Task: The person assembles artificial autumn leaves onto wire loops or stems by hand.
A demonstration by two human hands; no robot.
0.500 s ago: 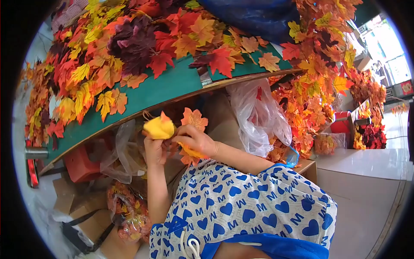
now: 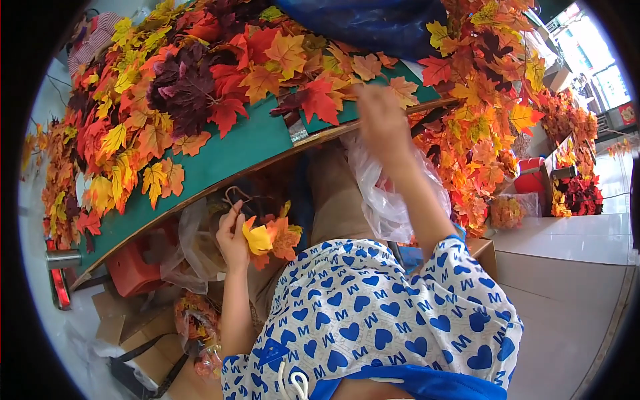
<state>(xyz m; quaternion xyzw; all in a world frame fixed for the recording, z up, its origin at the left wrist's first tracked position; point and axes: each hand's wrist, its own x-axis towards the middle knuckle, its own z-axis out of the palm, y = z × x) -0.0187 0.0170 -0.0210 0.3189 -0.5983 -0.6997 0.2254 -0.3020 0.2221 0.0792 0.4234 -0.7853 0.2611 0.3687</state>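
Note:
My left hand (image 2: 233,241) is closed in a pinch on the thin brown stem of an artificial maple leaf garland, in front of the table's near edge. A yellow leaf (image 2: 257,236) and an orange leaf (image 2: 287,238) of it hang just right of the fingers, and a loop of stem (image 2: 235,193) sticks up above. Blurred by motion, my right hand (image 2: 383,120) is over the table edge at the right. Closest to it lies a light orange leaf (image 2: 404,92), partly behind the fingers. Whether those fingers hold anything is smeared.
Heaped red, yellow, orange and purple leaves (image 2: 193,87) cover much of the green table (image 2: 220,150). A dark blue bag (image 2: 373,23) lies at the back. Clear plastic bags (image 2: 373,193) hang below the edge. Leaf garlands (image 2: 467,167) drape at the right; a red stool (image 2: 137,267) stands under the table.
My right hand has left the leaves by my left hand and swung up and right to the table edge. My left hand still holds the garland, whose leaves now hang lower.

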